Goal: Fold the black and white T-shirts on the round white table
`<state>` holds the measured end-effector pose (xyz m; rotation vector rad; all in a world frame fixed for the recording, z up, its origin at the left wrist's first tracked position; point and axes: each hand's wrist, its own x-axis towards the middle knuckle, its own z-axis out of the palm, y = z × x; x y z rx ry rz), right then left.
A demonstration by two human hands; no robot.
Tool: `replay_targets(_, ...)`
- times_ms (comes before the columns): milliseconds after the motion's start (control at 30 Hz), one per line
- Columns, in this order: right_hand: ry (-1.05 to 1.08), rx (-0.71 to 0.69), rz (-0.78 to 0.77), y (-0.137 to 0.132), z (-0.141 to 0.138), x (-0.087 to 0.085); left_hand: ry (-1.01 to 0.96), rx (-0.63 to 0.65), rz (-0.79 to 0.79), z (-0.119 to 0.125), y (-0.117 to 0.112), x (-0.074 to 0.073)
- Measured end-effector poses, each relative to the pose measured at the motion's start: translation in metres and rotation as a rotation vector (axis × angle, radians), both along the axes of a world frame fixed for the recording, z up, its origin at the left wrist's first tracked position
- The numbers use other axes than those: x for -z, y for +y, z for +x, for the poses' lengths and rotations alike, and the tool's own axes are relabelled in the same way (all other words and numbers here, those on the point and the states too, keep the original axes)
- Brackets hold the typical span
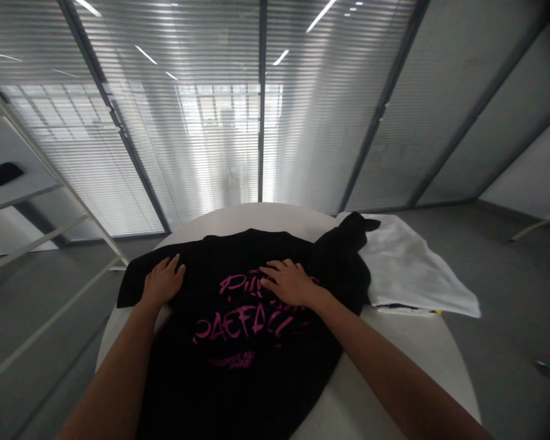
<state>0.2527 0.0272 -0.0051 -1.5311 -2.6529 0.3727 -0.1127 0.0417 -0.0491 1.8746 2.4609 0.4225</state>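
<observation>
A black T-shirt (pixel 238 391) with pink lettering lies spread over the table, its lower part reaching toward me. On its left shoulder area rests my left hand (pixel 164 282), fingers spread and flat on the cloth. My right hand (pixel 289 282) lies palm down over the upper right of the print, fingers stretched out and covering some letters. Neither hand grips the fabric. The shirt's right sleeve (pixel 348 235) is bunched up and partly overlaps a white cloth.
A round white table (pixel 266 214) carries the shirt. Folded white fabric (pixel 407 263) sits at the right, one corner hanging past the edge. Glass panels with blinds (pixel 302 122) stand behind. To the left is a white metal frame (pixel 87 214).
</observation>
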Motion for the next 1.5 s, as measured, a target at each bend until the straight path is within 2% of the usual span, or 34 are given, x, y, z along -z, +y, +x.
replay_targets(100,-0.016,0.023,0.019,-0.001,0.0,0.001,0.0,-0.03,-0.006,-0.002,-0.001,-0.003)
replay_targets(200,-0.019,0.042,0.076,-0.002,-0.003,0.006,-0.031,-0.117,0.062,-0.007,-0.005,-0.014)
replay_targets(333,-0.024,0.069,0.147,-0.005,-0.007,0.013,-0.043,-0.398,0.148,-0.024,-0.014,-0.023)
replay_targets(400,-0.018,0.066,0.156,-0.005,-0.007,0.014,-0.085,-0.534,0.131,-0.032,-0.018,-0.022)
replay_targets(467,-0.01,0.067,0.159,-0.006,-0.007,0.014,-0.129,-0.608,0.094,-0.037,-0.02,-0.02)
replay_targets(600,-0.016,0.073,0.158,-0.006,-0.007,0.014,-0.139,-0.575,0.113,-0.037,-0.021,-0.017)
replay_targets(733,-0.019,0.066,0.156,-0.006,-0.007,0.014,-0.081,-0.515,0.11,-0.031,-0.02,-0.021)
replay_targets(900,-0.007,0.067,0.171,-0.005,-0.008,0.015,-0.07,-0.32,0.106,-0.021,-0.015,-0.028)
replay_targets(1000,-0.01,0.071,0.165,-0.005,-0.008,0.015,-0.012,-0.246,0.112,-0.015,-0.014,-0.03)
replay_targets(1067,-0.017,0.075,0.158,-0.005,-0.008,0.015,0.028,-0.275,0.102,-0.015,-0.015,-0.029)
replay_targets(1200,-0.017,0.07,0.153,-0.006,-0.008,0.013,-0.016,-0.42,0.038,-0.025,-0.017,-0.025)
replay_targets(1333,-0.023,0.069,0.146,-0.006,-0.008,0.013,-0.014,-0.374,-0.001,-0.033,-0.016,-0.02)
replay_targets(1500,-0.023,0.068,0.156,-0.005,-0.007,0.015,-0.012,-0.318,0.065,-0.036,-0.016,-0.016)
